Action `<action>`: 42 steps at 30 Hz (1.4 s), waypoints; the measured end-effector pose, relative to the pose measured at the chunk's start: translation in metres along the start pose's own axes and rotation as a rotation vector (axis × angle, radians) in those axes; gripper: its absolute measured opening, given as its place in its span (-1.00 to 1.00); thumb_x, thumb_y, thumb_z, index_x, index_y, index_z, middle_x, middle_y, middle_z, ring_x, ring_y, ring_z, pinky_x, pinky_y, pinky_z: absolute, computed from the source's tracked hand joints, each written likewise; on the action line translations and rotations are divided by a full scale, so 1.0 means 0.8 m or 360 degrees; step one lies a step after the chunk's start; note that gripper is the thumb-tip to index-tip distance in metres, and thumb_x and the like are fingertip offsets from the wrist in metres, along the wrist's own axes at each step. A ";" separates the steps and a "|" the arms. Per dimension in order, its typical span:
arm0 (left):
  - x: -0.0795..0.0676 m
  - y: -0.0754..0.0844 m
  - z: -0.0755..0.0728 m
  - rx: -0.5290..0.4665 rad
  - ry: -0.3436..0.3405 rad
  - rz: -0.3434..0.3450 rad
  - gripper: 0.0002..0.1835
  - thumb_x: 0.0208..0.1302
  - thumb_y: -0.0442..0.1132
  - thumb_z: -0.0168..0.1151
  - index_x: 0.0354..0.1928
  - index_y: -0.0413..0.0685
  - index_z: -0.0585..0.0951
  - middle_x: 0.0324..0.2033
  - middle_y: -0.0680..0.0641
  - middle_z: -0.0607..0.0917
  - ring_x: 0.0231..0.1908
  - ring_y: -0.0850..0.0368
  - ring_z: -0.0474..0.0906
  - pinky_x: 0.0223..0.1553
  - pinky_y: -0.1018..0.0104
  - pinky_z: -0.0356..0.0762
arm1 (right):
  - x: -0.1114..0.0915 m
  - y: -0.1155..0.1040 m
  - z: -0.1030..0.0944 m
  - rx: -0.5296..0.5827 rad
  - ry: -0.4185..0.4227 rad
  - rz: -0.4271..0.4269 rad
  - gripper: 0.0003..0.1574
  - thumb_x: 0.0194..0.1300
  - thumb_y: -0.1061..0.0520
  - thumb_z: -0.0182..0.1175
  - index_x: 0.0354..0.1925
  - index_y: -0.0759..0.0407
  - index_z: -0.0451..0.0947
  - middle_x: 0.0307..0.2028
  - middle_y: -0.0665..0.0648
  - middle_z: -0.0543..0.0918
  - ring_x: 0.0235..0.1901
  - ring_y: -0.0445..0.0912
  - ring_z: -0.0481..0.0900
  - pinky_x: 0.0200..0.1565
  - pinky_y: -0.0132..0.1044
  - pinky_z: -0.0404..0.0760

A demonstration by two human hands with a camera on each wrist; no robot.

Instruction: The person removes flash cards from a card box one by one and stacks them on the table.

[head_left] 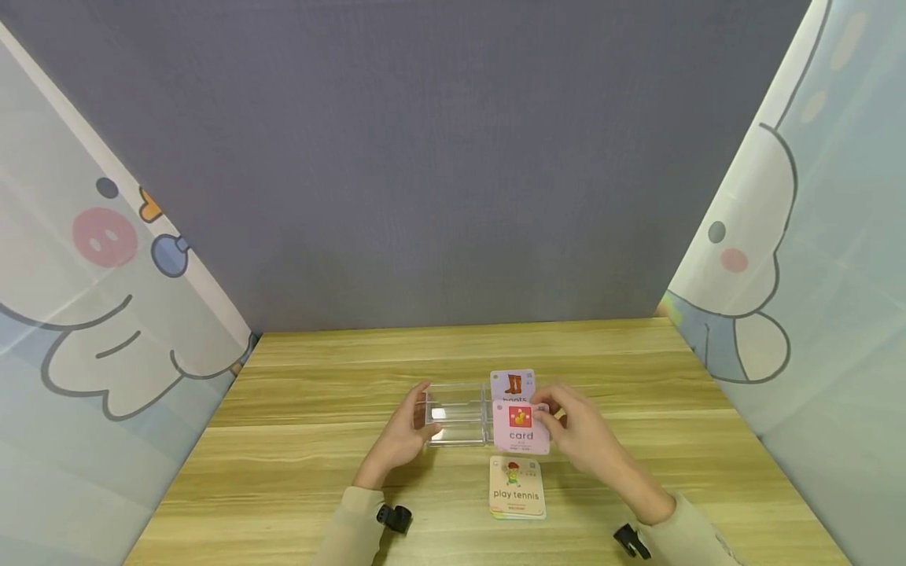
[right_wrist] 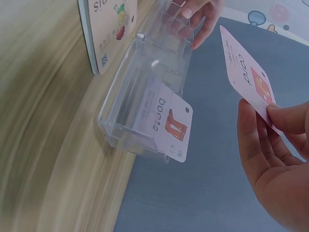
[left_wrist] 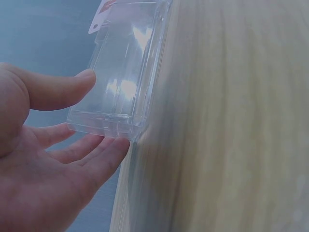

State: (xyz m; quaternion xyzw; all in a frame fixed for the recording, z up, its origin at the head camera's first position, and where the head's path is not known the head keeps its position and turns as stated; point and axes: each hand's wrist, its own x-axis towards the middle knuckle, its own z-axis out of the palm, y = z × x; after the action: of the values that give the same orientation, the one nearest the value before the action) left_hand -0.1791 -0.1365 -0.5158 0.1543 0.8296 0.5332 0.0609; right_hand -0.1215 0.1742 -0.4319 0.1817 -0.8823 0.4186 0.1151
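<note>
A pink flash card [head_left: 521, 436] printed "card" is pinched at its right edge by the thumb and fingers of my right hand [head_left: 579, 431]. It is held in the air in front of the clear plastic box [head_left: 456, 442]. In the box's right compartment a lilac flash card [right_wrist: 170, 125] printed "boots" leans upright; the pink one partly covers it in the head view. My left hand [head_left: 402, 432] holds the box's left end, thumb at the front and fingertips [left_wrist: 116, 149] against the end wall. The left compartment holds no card.
A stack of flash cards [head_left: 516, 489], "play tennis" on top, lies on the wooden table [head_left: 283, 472] in front of the box. A grey panel [head_left: 453, 196] rises behind the table. Printed cartoon sheets [head_left: 64, 314] stand along both sides.
</note>
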 end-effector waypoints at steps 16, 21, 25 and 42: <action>-0.002 -0.001 0.001 -0.0003 0.0007 -0.0016 -0.17 0.39 -0.38 0.28 0.57 -0.22 0.07 0.37 -0.42 0.33 0.36 -0.42 0.28 0.36 -0.28 0.30 | -0.011 0.011 0.015 0.0061 -0.0053 -0.0005 -0.69 0.25 0.44 0.32 -0.16 0.08 0.60 -0.29 -0.04 0.61 -0.31 -0.20 0.52 -0.41 -0.36 0.64; -0.003 -0.001 0.001 0.0001 0.0004 -0.0016 -0.18 0.40 -0.38 0.27 0.57 -0.22 0.07 0.37 -0.42 0.33 0.36 -0.43 0.28 0.35 -0.29 0.30 | -0.013 0.012 0.016 0.0070 -0.0070 0.0021 -0.71 0.26 0.43 0.32 -0.16 0.08 0.60 -0.29 0.03 0.61 -0.31 -0.18 0.50 -0.40 -0.39 0.63; -0.002 0.000 0.001 0.0002 0.0008 -0.0023 -0.18 0.41 -0.38 0.26 0.58 -0.20 0.07 0.38 -0.41 0.32 0.37 -0.42 0.27 0.37 -0.28 0.28 | -0.013 0.012 0.018 0.0064 -0.0067 0.0028 -0.70 0.25 0.43 0.33 -0.16 0.08 0.60 -0.29 -0.06 0.60 -0.31 -0.19 0.51 -0.39 -0.38 0.64; -0.001 0.001 0.000 0.0008 0.0001 -0.0016 -0.18 0.41 -0.38 0.26 0.58 -0.21 0.06 0.38 -0.43 0.31 0.37 -0.43 0.27 0.36 -0.29 0.28 | -0.016 0.018 0.024 0.0062 -0.0141 0.0129 -0.71 0.25 0.39 0.33 -0.19 0.04 0.60 -0.32 -0.08 0.56 -0.31 -0.20 0.51 -0.33 -0.37 0.63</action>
State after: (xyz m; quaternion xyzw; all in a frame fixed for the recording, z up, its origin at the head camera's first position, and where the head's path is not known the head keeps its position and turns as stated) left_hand -0.1781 -0.1362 -0.5151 0.1501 0.8317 0.5309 0.0630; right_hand -0.1167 0.1705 -0.4589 0.1663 -0.8848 0.4317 0.0553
